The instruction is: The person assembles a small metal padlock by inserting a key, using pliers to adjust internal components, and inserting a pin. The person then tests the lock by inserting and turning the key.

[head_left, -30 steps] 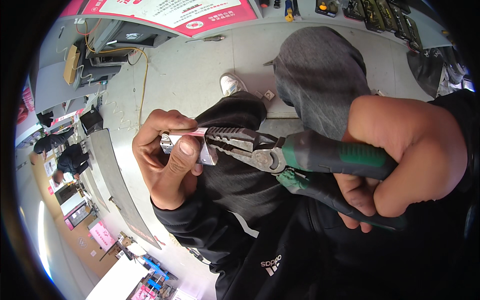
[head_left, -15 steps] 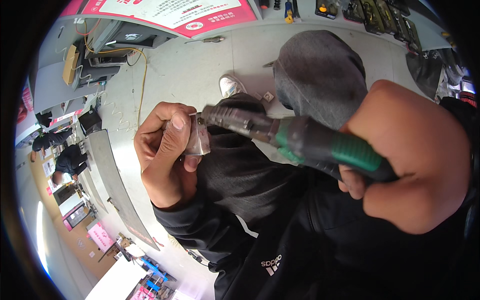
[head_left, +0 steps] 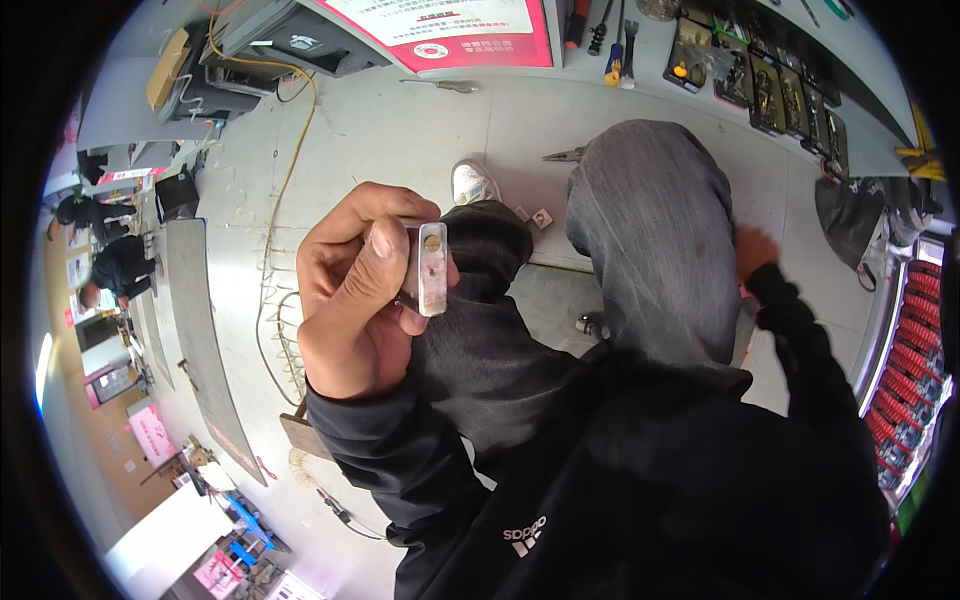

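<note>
My left hand is closed, thumb and fingers pinching a small clear plastic-looking block in front of my lap. One narrow face of the block shows, with a round brass-coloured spot near its top and reddish smudges lower down. Past my right knee, my right hand is low and smeared by motion. Its fingers are partly hidden, and I cannot make out anything in them.
Pointed-nose pliers lie beyond my knee. A screwdriver is on the grey surface. Small parts trays and hand tools sit at far right. Red coiled hoses hang at right. A yellow cable runs at left.
The black-and-green plier-like tool my right hand held against the block is out of sight. That hand has swung down beside my right knee. My left hand still pinches the block, now turned narrow-face up.
</note>
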A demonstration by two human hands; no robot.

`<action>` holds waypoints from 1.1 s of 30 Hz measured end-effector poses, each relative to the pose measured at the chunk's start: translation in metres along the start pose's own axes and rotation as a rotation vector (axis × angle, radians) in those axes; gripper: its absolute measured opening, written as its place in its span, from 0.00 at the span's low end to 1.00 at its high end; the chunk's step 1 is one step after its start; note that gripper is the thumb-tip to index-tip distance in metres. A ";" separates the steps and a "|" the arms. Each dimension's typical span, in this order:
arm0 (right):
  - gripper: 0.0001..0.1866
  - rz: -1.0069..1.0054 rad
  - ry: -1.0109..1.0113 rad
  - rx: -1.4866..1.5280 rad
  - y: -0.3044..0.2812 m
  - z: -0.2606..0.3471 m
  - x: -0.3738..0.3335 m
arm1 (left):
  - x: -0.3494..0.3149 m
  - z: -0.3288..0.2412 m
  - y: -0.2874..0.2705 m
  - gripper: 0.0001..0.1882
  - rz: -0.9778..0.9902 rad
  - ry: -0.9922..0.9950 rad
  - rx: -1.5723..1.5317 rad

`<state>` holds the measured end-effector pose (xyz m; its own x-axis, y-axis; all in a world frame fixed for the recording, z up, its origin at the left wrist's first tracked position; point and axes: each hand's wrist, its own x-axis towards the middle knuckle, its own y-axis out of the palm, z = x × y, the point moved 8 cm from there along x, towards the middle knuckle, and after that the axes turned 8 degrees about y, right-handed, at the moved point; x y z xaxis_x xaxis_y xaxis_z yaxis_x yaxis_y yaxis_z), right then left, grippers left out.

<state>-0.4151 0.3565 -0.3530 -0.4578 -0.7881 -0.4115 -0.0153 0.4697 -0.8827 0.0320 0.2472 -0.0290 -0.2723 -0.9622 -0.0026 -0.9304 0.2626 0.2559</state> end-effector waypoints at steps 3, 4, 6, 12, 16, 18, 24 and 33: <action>0.10 0.215 -0.133 -0.157 0.161 -0.002 0.011 | 0.002 0.004 0.004 0.18 0.001 -0.029 -0.019; 0.09 0.237 -0.176 -0.141 0.184 0.007 0.009 | 0.001 0.004 0.001 0.18 -0.011 -0.023 -0.005; 0.08 0.229 -0.218 -0.040 0.194 0.017 0.004 | -0.004 0.002 -0.001 0.17 -0.048 -0.043 0.018; 0.04 -0.313 -0.192 0.808 -0.051 0.039 -0.014 | -0.002 0.002 0.007 0.16 -0.052 0.019 0.038; 0.09 -0.451 -0.480 1.455 -0.311 0.070 -0.123 | 0.001 0.002 0.017 0.16 -0.051 0.115 0.090; 0.06 -0.540 -0.925 1.313 -0.368 0.112 -0.182 | -0.001 -0.001 0.023 0.17 -0.054 0.152 0.115; 0.10 -0.471 -1.076 1.443 -0.367 0.176 -0.209 | -0.010 -0.005 0.022 0.19 -0.044 0.173 0.126; 0.08 -0.522 -1.069 1.449 -0.363 0.183 -0.210 | -0.014 -0.011 0.021 0.15 -0.087 0.173 0.345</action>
<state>-0.1508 0.2786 0.0120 0.0296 -0.8749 0.4834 0.9776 -0.0755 -0.1965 0.0191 0.2651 -0.0126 -0.1705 -0.9722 0.1606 -0.9841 0.1597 -0.0781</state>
